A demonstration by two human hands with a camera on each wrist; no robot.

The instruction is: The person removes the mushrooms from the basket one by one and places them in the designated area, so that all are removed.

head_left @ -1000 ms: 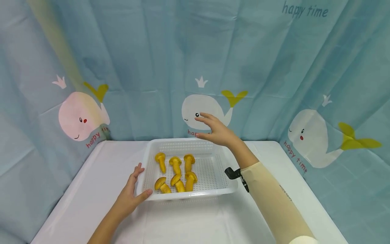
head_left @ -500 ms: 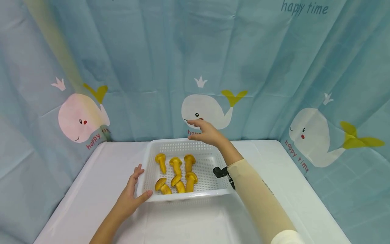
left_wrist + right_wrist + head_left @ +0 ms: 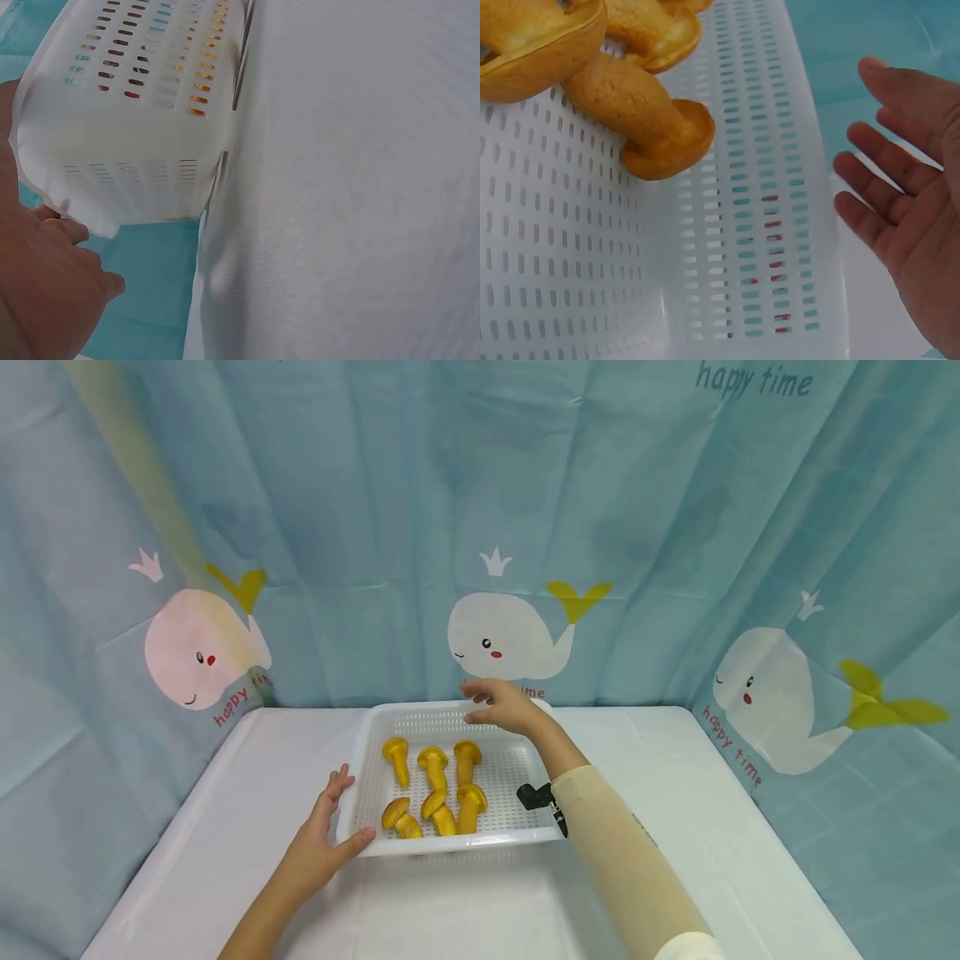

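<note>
We record a white perforated plastic basket (image 3: 506,772) on a white table (image 3: 420,910), six golden-yellow mushrooms (image 3: 433,767) lying inside it, two rough rows of three, toward the left and middle of its floor. We find the left hand (image 3: 317,850) spread wide at the basket's near left corner, thumb on the rim, fingers along the left side. The right hand (image 3: 506,705), loosely curved and holding nothing, thumb and fingers apart, we see hanging by the far rim, clear of the mushrooms, blue whale-print curtain (image 3: 337,485) behind.
</note>
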